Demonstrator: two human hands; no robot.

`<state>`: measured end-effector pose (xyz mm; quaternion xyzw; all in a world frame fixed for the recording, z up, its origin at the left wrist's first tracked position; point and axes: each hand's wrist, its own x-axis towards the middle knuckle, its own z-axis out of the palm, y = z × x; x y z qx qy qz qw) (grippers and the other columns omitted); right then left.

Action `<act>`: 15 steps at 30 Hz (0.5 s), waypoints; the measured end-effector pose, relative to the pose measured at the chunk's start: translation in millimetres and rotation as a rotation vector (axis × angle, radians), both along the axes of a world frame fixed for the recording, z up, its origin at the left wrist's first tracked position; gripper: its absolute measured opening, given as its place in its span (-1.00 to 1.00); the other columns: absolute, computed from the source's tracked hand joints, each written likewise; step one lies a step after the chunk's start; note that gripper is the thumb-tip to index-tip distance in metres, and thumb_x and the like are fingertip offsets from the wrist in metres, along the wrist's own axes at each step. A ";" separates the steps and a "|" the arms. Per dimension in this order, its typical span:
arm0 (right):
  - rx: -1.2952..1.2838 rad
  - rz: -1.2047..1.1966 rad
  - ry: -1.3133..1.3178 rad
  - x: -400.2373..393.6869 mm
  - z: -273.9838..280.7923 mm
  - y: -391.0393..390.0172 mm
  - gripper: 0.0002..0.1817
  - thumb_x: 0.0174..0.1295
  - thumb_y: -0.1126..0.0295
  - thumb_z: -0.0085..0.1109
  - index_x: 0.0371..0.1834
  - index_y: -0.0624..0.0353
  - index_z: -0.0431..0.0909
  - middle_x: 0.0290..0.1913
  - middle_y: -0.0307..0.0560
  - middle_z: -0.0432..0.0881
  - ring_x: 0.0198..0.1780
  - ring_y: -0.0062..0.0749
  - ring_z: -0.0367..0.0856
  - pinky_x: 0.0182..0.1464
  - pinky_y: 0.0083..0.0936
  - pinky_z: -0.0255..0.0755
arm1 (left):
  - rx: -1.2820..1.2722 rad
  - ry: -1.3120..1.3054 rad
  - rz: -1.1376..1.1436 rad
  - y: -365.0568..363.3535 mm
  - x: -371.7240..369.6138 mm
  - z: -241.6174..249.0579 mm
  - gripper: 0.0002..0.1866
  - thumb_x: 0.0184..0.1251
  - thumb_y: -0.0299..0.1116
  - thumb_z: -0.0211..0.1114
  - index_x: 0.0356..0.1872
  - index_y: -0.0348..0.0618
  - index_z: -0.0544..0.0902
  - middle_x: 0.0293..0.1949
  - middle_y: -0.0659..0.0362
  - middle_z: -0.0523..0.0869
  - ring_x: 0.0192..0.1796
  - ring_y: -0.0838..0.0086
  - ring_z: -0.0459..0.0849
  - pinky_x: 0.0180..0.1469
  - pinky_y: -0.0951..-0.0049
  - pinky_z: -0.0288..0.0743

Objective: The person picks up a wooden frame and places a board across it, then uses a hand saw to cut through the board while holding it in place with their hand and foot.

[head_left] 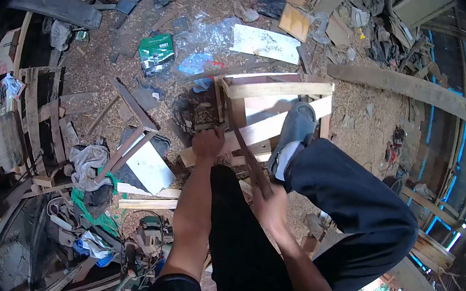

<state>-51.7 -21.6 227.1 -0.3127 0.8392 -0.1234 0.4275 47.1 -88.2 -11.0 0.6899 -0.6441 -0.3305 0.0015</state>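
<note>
My left hand (pixel 209 144) is closed on the light wooden board (pixel 254 132), near its left end. The board lies slanted across a wooden frame (pixel 278 88), and my shoe (pixel 298 125) rests on its right part. In my right hand (pixel 271 204) is the handle end of a long, narrow handsaw (pixel 251 163). Its blade points up and away from me and crosses the board just right of my left hand. Whether the teeth are within the wood is too small to tell.
A white panel (pixel 146 164) and loose strips lie to the left. A green package (pixel 157 52) and a white board (pixel 265 42) are farther ahead. A long plank (pixel 410 88) lies at the right. Tools and scraps crowd the lower left.
</note>
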 end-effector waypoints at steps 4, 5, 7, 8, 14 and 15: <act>-0.104 -0.013 0.061 5.6 -64.5 -23.4 -0.72 0.11 0.34 0.14 -0.53 0.43 0.51 -0.69 0.01 0.47 -0.58 -0.42 0.50 -0.50 -0.38 0.31 | -0.020 -0.011 -0.016 -8.8 2.7 0.9 -0.49 0.27 -0.10 -0.07 -0.62 -0.24 0.69 -0.56 -0.14 0.65 -0.47 0.03 0.67 -0.29 0.13 0.58; -0.186 -0.002 0.035 3.9 -61.8 -17.9 -0.70 0.12 0.34 0.12 -0.58 0.43 0.49 -0.75 -0.20 0.41 -0.62 -0.62 0.39 -0.56 -0.46 0.24 | -0.005 -0.005 -0.014 3.4 1.1 1.1 -0.49 0.27 -0.10 -0.07 -0.62 -0.24 0.69 -0.56 -0.14 0.65 -0.47 0.03 0.67 -0.29 0.13 0.58; -0.008 -0.079 -0.099 -13.2 -46.9 -21.0 -0.74 0.14 0.38 0.10 -0.62 0.34 0.48 -0.74 -0.27 0.41 -0.66 -0.68 0.34 -0.62 -0.54 0.16 | -0.083 0.044 0.006 -4.3 4.3 -3.7 -0.49 0.26 -0.09 -0.05 -0.65 -0.24 0.68 -0.57 -0.13 0.65 -0.47 0.03 0.67 -0.29 0.12 0.58; -0.058 -0.119 -0.118 -14.6 -50.8 -12.2 -0.74 0.15 0.39 0.09 -0.63 0.32 0.46 -0.73 -0.30 0.40 -0.67 -0.70 0.32 -0.63 -0.56 0.14 | -0.102 0.046 0.022 -11.9 3.8 -3.7 -0.49 0.26 -0.09 -0.05 -0.65 -0.24 0.68 -0.57 -0.13 0.65 -0.47 0.03 0.67 -0.29 0.12 0.58; -0.172 -0.299 -0.268 -6.1 -84.4 63.7 -0.76 0.12 0.49 0.05 -0.69 0.29 0.44 -0.75 -0.33 0.37 -0.66 -0.70 0.35 -0.62 -0.59 0.17 | -0.006 0.105 0.037 -0.5 3.3 -12.3 -0.52 0.28 -0.11 -0.05 -0.61 -0.23 0.66 -0.55 -0.13 0.64 -0.48 -0.05 0.64 -0.30 0.02 0.54; -0.210 -0.255 -0.227 -4.3 -91.4 62.8 -0.77 0.12 0.51 0.04 -0.69 0.28 0.43 -0.75 -0.36 0.36 -0.65 -0.72 0.35 -0.62 -0.62 0.15 | -0.053 0.077 0.034 -1.6 2.4 -16.9 -0.52 0.25 -0.10 -0.01 -0.65 -0.23 0.66 -0.58 -0.13 0.64 -0.49 0.00 0.65 -0.30 0.08 0.56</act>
